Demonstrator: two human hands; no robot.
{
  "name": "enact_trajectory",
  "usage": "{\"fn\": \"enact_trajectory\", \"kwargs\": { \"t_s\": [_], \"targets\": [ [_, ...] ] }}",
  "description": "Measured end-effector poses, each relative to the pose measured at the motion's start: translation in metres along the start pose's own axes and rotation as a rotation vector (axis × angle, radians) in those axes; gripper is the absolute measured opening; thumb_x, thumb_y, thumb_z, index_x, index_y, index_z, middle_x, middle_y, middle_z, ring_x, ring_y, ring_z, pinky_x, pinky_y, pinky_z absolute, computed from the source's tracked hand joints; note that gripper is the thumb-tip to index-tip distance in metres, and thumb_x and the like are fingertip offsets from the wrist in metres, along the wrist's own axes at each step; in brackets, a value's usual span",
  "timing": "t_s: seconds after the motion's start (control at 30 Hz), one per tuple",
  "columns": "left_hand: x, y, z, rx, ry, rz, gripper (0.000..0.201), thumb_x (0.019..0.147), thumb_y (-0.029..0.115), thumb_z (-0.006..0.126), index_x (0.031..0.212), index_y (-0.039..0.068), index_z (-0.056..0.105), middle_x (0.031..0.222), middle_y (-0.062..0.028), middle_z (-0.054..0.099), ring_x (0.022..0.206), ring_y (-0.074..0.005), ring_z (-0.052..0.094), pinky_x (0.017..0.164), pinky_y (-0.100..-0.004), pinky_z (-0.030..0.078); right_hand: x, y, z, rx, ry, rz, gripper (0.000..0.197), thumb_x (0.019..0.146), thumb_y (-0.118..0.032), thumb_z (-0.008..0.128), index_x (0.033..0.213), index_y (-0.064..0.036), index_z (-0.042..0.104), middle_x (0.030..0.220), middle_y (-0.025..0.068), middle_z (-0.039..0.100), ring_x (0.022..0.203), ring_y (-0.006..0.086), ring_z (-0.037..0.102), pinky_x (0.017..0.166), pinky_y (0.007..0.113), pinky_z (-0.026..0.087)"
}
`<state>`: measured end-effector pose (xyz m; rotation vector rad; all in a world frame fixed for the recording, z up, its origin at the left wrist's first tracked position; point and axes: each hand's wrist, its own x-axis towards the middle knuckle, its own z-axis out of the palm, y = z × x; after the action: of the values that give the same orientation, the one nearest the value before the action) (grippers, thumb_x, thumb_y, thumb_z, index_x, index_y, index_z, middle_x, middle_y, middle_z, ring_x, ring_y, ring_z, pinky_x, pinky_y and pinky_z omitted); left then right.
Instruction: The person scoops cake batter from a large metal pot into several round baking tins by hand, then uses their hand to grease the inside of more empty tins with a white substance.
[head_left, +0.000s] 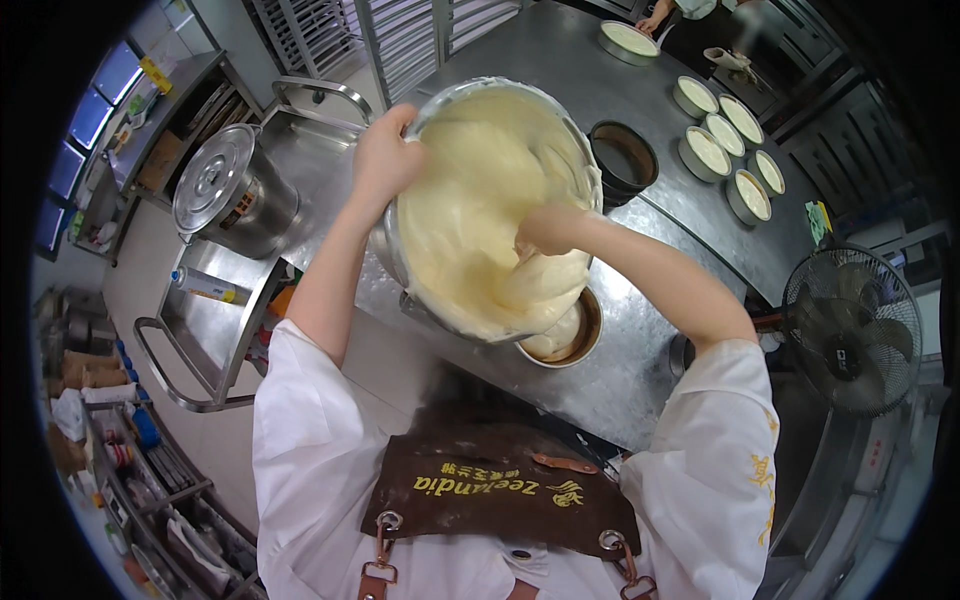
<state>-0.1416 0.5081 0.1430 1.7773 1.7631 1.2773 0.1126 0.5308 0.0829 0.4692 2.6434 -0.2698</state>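
Observation:
A large metal mixing bowl (pixel 392 245) is tilted over the steel table, holding pale yellow batter (pixel 465 185). My left hand (pixel 388 152) is closed on the bowl's upper left rim. Inside the bowl, my right hand (pixel 550 232) reaches into the batter with its fingers curled together; whatever they hold is hidden. Beneath the bowl's lower right edge stands a round cake tin (pixel 597 333), partly covered by the bowl, with batter (pixel 556 340) in it.
Dark round tins (pixel 622 160) stand right of the bowl. Several filled cake tins (pixel 705 153) sit farther back, near another person's hand (pixel 650 22). A lidded steel pot (pixel 240 195) stands on the left trolley (pixel 190 325). A black fan (pixel 850 330) is at right.

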Motion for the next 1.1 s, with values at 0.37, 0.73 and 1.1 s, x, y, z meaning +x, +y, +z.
{"fn": "enact_trajectory", "kwargs": {
  "t_s": [0.37, 0.73, 1.1],
  "targets": [
    [0.008, 0.005, 0.002, 0.046, -0.044, 0.021, 0.027, 0.065, 0.008, 0.051, 0.090, 0.003, 0.059, 0.081, -0.0176, 0.062, 0.079, -0.0327, 0.060, 0.069, -0.0359, 0.045, -0.077, -0.016, -0.037, 0.314, 0.349, 0.065, 0.030, 0.077, -0.003, 0.048, 0.097, -0.0142, 0.066, 0.091, 0.0083, 0.063, 0.088, 0.0290, 0.059, 0.075, 0.038, 0.047],
    [0.010, 0.005, 0.000, 0.110, -0.060, 0.020, 0.028, 0.065, 0.010, 0.052, 0.092, 0.004, 0.059, 0.082, -0.0174, 0.062, 0.080, -0.0330, 0.060, 0.069, -0.0357, 0.045, 0.020, -0.031, 0.016, 0.292, 0.078, -0.045, 0.037, 0.076, 0.003, 0.048, 0.101, -0.0171, 0.067, 0.097, 0.0071, 0.064, 0.092, 0.0281, 0.059, 0.079, 0.036, 0.046],
    [0.021, -0.008, 0.012, 0.072, -0.064, 0.015, 0.032, 0.066, 0.013, 0.053, 0.097, 0.007, 0.061, 0.090, -0.0162, 0.063, 0.088, -0.0323, 0.060, 0.074, -0.0364, 0.045, -0.119, -0.044, -0.001, 0.303, 0.067, 0.201, 0.039, 0.072, 0.004, 0.048, 0.099, -0.0162, 0.067, 0.096, 0.0071, 0.064, 0.089, 0.0268, 0.060, 0.076, 0.037, 0.048]
  ]
}}
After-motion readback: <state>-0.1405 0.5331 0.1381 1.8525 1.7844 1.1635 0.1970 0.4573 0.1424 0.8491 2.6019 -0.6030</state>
